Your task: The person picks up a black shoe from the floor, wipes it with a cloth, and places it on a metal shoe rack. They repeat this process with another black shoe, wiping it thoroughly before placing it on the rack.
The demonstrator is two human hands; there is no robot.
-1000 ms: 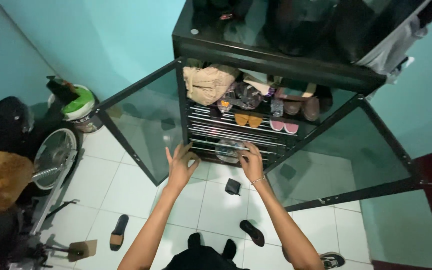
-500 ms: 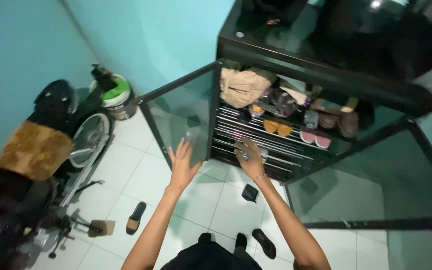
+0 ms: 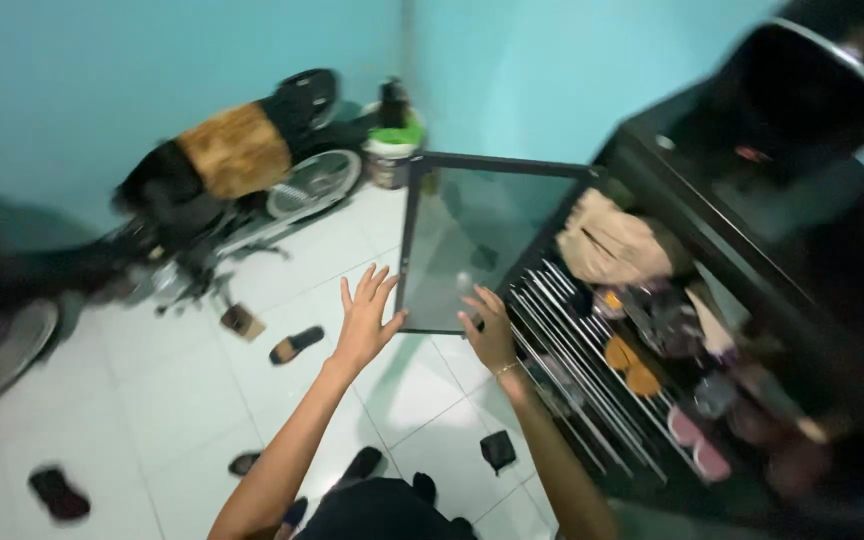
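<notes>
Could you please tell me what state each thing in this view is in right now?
Left hand: open, fingers spread, holding nothing, near the door's edge.
Right hand: open, empty, by the door's lower corner.
Glass cabinet door: swung open.
Shoe cabinet: open, shelves full.
Wire shelves: exposed, holding shoes.
Tan bag: crumpled on the top shelf.
Motorbike: parked against the wall.
Sandal: lying loose on the floor.
</notes>
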